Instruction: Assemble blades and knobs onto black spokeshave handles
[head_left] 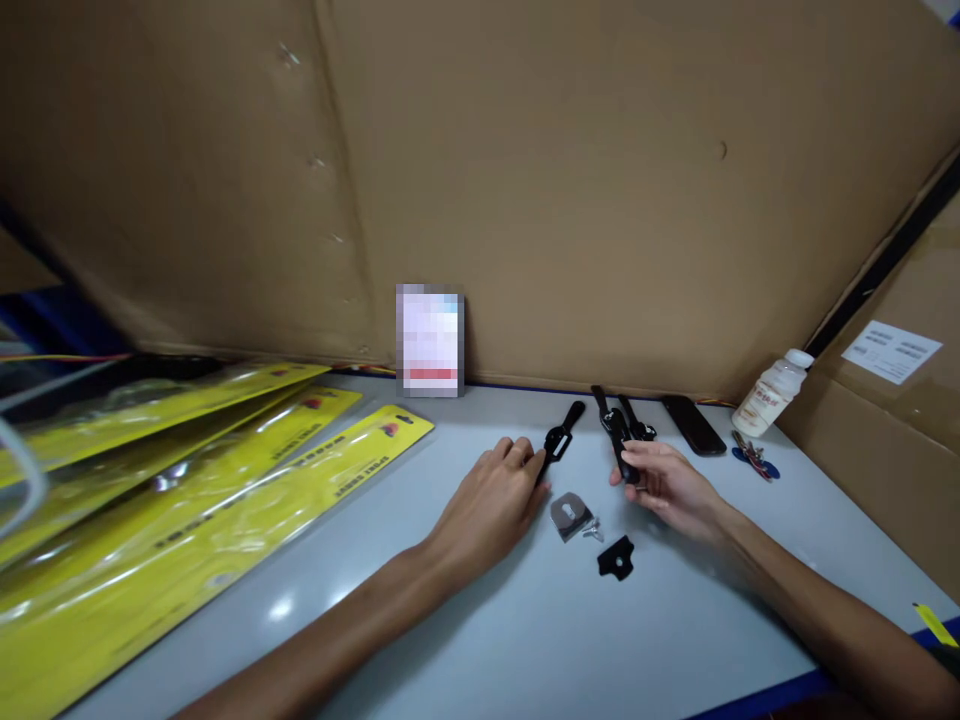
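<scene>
My left hand (499, 497) rests palm down on the grey table (465, 620), its fingertips on the near end of a long black handle part (561, 436). Just to its right, my right hand (666, 484) pinches the lower end of a second black handle part (616, 436) that lies pointing away from me. A third black part (636, 420) sits beside that one. Between my hands lie a small grey metal blade (569, 515), a tiny screw (594, 527) and a small black cap plate (616, 558).
Yellow packaging cards in clear plastic (187, 500) cover the table's left side. A cardboard wall (570, 180) stands behind. A dark phone (692, 424), a white bottle (772, 392) and keys (754, 457) lie at the back right, next to a cardboard box (892, 390).
</scene>
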